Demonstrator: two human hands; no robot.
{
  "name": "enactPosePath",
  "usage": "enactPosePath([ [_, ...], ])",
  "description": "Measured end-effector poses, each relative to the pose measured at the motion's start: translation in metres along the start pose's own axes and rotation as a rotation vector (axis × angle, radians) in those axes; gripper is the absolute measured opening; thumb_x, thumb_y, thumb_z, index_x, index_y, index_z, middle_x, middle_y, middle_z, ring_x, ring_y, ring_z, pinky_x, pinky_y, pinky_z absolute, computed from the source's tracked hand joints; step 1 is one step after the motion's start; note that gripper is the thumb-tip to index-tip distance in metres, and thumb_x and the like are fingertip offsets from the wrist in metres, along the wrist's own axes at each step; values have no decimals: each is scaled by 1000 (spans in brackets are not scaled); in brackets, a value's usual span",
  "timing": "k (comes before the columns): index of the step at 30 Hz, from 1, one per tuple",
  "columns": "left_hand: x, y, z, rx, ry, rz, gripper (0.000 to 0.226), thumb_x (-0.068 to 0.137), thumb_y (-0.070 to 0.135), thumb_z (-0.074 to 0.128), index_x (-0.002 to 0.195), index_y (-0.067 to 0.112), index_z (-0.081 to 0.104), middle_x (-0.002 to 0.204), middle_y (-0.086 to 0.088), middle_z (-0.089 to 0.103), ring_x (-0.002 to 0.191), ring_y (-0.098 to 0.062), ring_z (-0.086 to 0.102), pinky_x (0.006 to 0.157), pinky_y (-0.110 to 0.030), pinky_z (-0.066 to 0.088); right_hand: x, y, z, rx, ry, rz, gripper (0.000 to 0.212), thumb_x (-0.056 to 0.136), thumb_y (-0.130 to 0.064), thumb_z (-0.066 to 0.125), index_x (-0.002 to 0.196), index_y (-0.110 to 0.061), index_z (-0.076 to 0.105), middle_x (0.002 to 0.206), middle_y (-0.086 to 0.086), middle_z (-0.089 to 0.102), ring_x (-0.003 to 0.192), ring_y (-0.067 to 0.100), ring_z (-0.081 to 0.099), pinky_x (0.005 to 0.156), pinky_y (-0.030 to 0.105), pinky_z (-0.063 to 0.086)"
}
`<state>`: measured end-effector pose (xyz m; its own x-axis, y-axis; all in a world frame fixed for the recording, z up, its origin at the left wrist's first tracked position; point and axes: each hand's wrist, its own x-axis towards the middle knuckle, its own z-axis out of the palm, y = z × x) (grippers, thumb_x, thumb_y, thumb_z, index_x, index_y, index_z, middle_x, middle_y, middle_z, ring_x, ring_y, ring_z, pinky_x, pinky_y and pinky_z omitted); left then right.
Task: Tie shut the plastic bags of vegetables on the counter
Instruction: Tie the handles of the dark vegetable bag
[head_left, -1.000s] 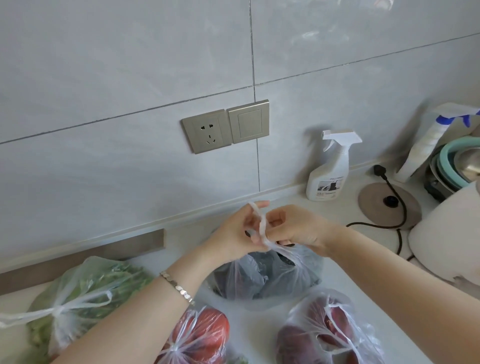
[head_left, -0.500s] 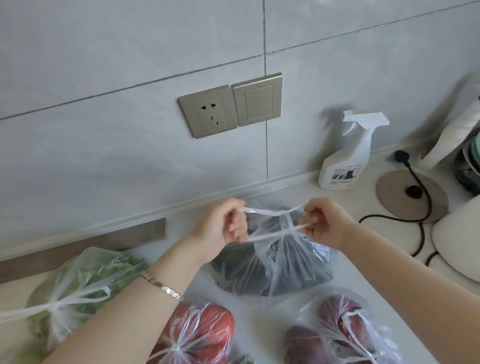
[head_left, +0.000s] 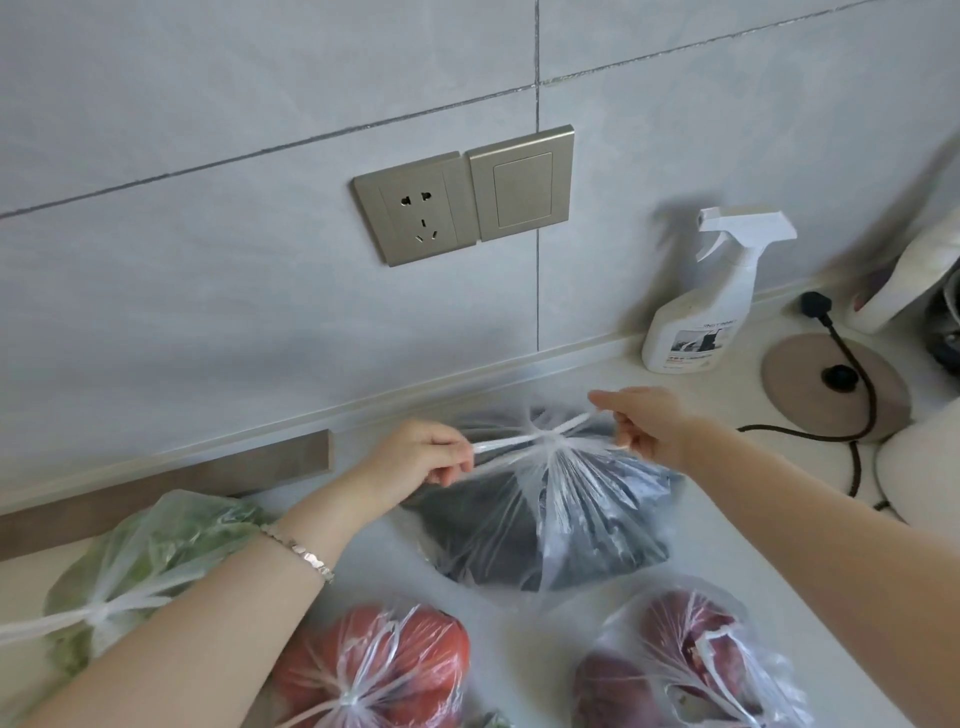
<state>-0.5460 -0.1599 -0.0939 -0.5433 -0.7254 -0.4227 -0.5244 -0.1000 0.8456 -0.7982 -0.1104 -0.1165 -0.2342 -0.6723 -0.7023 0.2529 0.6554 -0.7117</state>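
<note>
**Now two hands pull the handles (head_left: 511, 442) of the dark bag (head_left: 550, 525) tight**

Far to the left of the dark bag lies a green bag (head_left: 150, 566) of leaves. It is tied shut, and its long tail runs off the left edge. The left arm comes up from the bottom left corner and wears a bracelet (head_left: 301, 552) on the wrist.

The left hand (head_left: 421, 453) is just left of the dark bag, knuckles up. Its fingers are curled tight round one thin strip of the handles. In front of the dark bag and a bit to the left sits a tied red bag (head_left: 374, 670), cut off at the bottom.

The dark bag sits in the middle of the counter (head_left: 524, 644), near the wall. Its handles are stretched in a line from left to right, a little higher on the right. They meet at a knot (head_left: 546, 438) on top of the bag. It is hard to tell what is inside, as it only looks dark.

The right hand (head_left: 649, 423) is just right of the knot. Its fingers are curled round the other ends, and one finger points left.

In front of the dark bag on the right is a tied purple bag (head_left: 685, 660), also cut off. Behind the dark bag and to the right stands a spray bottle (head_left: 701, 312), then a round base (head_left: 831, 387) with a black cord (head_left: 857, 441).
</note>
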Motion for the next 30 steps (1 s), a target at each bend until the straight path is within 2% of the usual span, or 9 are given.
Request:
enactPosePath([
  [3, -1, -42, 5, -505, 69, -274, 31, 93, 4, 43, 64, 5, 54, 37, 7, 36, 36, -7, 31, 46, -19, 32, -1, 20, -6, 331, 141, 101, 32, 84, -4, 63, 60, -9, 42, 30, -4, 39, 19, 4, 35, 29, 12, 38],
  [6, 8, -53, 18, -631, 216, -401, 33, 94, 5, 43, 61, 5, 49, 34, 7, 33, 29, -6, 27, 34, -15, 24, -9, 38, -3, 356, 333, 58, 32, 83, 0, 61, 58, -8, 43, 49, 4, 39, 21, 8, 34, 29, 14, 34],
  [9, 18, -38, 23, -51, 479, -235, 19, 91, 22, 54, 75, 11, 55, 53, 2, 51, 49, -18, 49, 49, -21, 36, -18, 45, 11, -182, 524, -328, 31, 84, -10, 57, 59, -11, 39, 55, 2, 38, 46, 17, 36, 42, 24, 32],
  [10, 18, -29, 25, 243, 466, -107, 17, 90, 34, 54, 95, 18, 57, 72, 2, 55, 61, -19, 54, 56, -23, 38, -22, 45, 18, -402, 543, -521, 23, 84, -17, 58, 66, -9, 47, 60, 1, 45, 53, 18, 40, 46, 25, 34],
  [12, 18, -18, 35, 783, 295, 89, 51, 88, 58, 40, 135, 40, 32, 106, 1, 45, 69, -15, 55, 53, -22, 40, -22, 48, 28, -928, 531, -795, 29, 83, -39, 55, 95, -14, 63, 85, 3, 62, 75, 22, 56, 54, 27, 47],
  [15, 25, -28, 58, 1228, 96, 200, 64, 85, 71, 22, 141, 50, 0, 143, -8, 22, 96, -24, 51, 59, -29, 44, -4, 60, 34, -1468, 294, -642, 72, 79, -70, 23, 142, -38, 29, 150, 7, 33, 122, 34, 42, 95, 44, 46],
  [17, 29, -49, 70, 1279, 58, 150, 64, 86, 69, 19, 142, 49, -4, 156, -7, 0, 112, -31, 46, 63, -32, 43, 3, 71, 32, -1518, 153, -472, 86, 68, -80, 0, 145, -43, 0, 159, 0, -3, 139, 34, 18, 112, 43, 23],
  [19, 32, -62, 75, 1270, 69, 94, 63, 87, 68, 17, 142, 48, -6, 158, -3, -16, 112, -31, 45, 61, -31, 40, 10, 86, 35, -1523, 138, -476, 92, 59, -74, -13, 145, -44, -3, 159, -2, -10, 142, 32, 11, 113, 41, 19],
  [30, 32, -64, 75, 1284, 66, 53, 63, 88, 67, 20, 143, 47, -2, 159, -2, 1, 112, -30, 44, 66, -31, 42, 14, 92, 35, -1466, 151, -457, 82, 71, -73, 6, 146, -40, 11, 155, -2, 21, 136, 27, 21, 111, 39, 23],
])
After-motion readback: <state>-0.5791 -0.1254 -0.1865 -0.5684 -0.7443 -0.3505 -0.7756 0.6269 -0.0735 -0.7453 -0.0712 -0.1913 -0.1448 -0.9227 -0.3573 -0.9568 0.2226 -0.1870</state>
